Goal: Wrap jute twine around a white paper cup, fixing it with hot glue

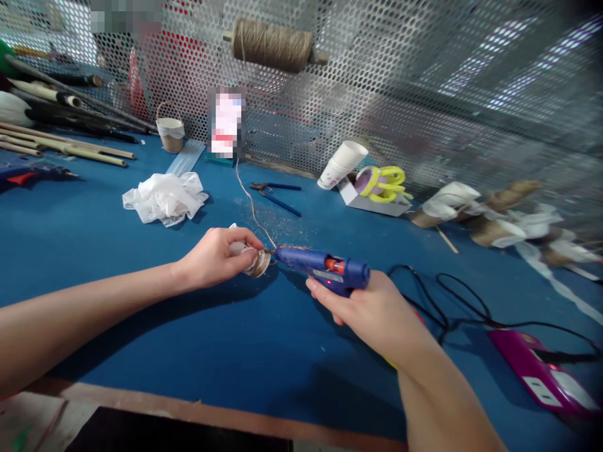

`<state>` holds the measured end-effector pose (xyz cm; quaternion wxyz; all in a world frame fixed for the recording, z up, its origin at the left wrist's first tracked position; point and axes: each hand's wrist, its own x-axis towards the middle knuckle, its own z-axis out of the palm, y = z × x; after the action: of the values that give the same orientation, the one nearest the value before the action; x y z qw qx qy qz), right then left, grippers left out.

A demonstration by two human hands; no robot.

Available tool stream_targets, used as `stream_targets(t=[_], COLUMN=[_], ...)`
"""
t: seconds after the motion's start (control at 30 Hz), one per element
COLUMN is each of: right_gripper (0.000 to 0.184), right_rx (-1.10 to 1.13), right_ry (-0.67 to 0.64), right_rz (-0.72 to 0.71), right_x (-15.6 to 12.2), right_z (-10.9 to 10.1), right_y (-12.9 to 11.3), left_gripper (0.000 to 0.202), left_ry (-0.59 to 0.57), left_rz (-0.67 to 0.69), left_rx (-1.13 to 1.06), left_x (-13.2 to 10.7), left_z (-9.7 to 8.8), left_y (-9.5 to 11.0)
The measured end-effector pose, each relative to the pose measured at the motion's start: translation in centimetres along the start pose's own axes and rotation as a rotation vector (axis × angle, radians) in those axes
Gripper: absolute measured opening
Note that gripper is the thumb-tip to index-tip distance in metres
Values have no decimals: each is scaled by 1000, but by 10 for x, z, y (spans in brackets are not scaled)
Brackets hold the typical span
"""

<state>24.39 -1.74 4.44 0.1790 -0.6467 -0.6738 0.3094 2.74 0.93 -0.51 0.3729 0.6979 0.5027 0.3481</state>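
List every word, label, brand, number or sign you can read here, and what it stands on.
No text is readable.
Blue glue gun: pale side label, too small and blurred.
White paper cup: small printed marks, too small to tell whether they are letters.
Upright screen: pixelated, unreadable.

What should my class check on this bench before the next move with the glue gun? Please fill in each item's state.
1. Glue gun held: ok, the right hand grips its handle.
2. Work steadied: ok, the left hand holds the small white-and-brown piece.
3. Indicator lit: ok, a red light shows on the gun's side.
4. Fingers well away from the nozzle: not ok, it points close to the left fingertips.
5. Twine clear of the pliers: ok, it passes to their left.
6. Glue at the tip: cannot tell, too small to see.
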Motion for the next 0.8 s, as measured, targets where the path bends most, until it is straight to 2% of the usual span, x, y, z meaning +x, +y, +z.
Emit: stream_targets(t=[0.17,0.37,0.63,0.8], right_gripper=[23,16,16,16], right_rx=[-24,-19,-58,-46], right_ry=[-33,-20,-20,-52], right_rz=[-64,-175,-219,-193], right_x=[-4,-8,-8,-9], right_z=[1,4,9,11], right_y=[6,5,9,15], left_gripper=[25,23,26,25], left_ry=[5,15,12,20], left_rz=[-47,-57,-91,-101], left_rx=[9,-100,-100,-112], left_x=[2,4,5,5], left_z=[0,1,-1,-1], left_y=[1,-3,-4,-4])
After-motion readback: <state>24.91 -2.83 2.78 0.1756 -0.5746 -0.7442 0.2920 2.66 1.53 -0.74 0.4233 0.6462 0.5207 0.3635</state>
